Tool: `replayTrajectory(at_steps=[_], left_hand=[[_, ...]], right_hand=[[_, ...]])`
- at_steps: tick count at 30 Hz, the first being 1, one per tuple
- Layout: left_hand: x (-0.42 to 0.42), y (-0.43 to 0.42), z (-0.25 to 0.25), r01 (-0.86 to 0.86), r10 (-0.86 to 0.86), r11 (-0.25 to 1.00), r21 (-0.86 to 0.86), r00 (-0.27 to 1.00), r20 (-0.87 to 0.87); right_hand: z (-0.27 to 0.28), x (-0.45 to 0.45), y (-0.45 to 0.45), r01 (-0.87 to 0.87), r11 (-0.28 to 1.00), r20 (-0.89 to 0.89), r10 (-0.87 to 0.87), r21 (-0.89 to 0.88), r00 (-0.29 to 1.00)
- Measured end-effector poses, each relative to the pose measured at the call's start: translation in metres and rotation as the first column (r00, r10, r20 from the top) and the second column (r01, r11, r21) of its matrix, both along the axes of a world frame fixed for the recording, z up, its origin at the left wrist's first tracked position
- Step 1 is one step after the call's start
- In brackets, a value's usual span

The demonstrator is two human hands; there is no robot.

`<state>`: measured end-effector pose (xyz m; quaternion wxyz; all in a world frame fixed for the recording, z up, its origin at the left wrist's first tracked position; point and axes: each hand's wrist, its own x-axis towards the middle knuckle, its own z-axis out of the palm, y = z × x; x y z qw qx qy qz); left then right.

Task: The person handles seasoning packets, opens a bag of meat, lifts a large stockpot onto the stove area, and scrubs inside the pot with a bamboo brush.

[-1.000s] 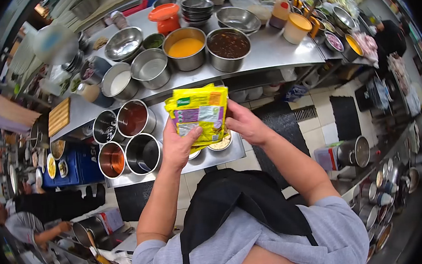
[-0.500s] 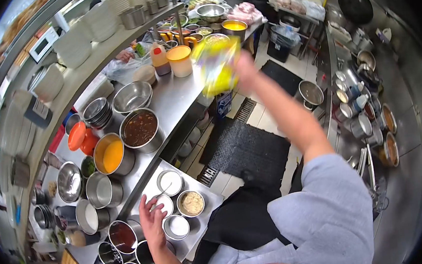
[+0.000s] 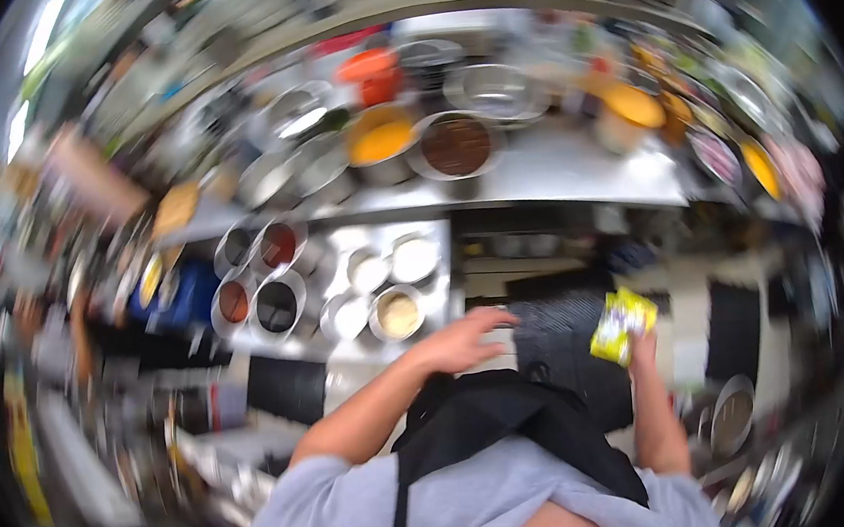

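Observation:
My right hand (image 3: pixel 642 348) grips a shiny yellow packet (image 3: pixel 620 324) with pale printing, out over the dark floor mat (image 3: pixel 559 337). What the print says is too blurred to read. In front of my apron, my left hand (image 3: pixel 469 340) is empty, its fingers stretched toward the right. Closest to it is a round metal container of pale, shredded-looking food (image 3: pixel 398 313), standing on the low steel surface. Beside that container are several others with white contents, including a white-filled one (image 3: pixel 414 258).
Behind, a long steel counter (image 3: pixel 575 172) carries a pot of dark brown sauce (image 3: pixel 456 147), a pot of orange liquid (image 3: pixel 380 141) and a metal bowl (image 3: pixel 497 92). Several sauce pots, one with dark red contents (image 3: pixel 278 244), stand at left. A pan (image 3: pixel 731 415) is at lower right.
The view has swung round and is blurred. My right hand has brought the yellow packet down and nearer my body. My left hand has moved from beside the white-filled containers to before my apron.

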<state>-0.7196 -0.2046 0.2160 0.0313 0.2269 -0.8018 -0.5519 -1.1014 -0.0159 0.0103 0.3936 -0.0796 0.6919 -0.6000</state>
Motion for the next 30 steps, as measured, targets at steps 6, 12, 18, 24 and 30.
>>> replayTrajectory(at_steps=[6, 12, 18, 24, 30], left_hand=[[0.013, 0.042, 0.008, -0.309, 0.320, 0.933, -0.184, 0.947, 0.028], [0.042, 0.069, 0.015, -0.569, 0.566, 0.822, 0.022, 0.821, 0.069], [0.065, 0.064, 0.011, -0.664, 0.671, 0.738, 0.124, 0.700, -0.244], [0.120, 0.033, -0.007, -0.605, 0.742, 0.670, 0.429, 0.524, -0.418], [0.150, 0.027, -0.047, -0.599, 0.917, 0.398, 0.695, 0.286, -0.279]], right_hand=[[-0.019, 0.088, -0.010, -0.419, 0.908, 0.316, 0.404, -0.022, 0.859], [0.066, 0.112, -0.103, -0.586, 0.787, 0.286, 0.617, -0.194, 0.733], [0.164, 0.167, -0.164, -0.610, 0.656, 0.236, 0.742, -0.444, 0.627], [0.169, 0.263, -0.173, -0.745, 0.477, 0.204, 0.878, -0.466, 0.434], [0.157, 0.312, -0.183, -0.774, 0.504, 0.257, 0.863, -0.384, 0.435]])
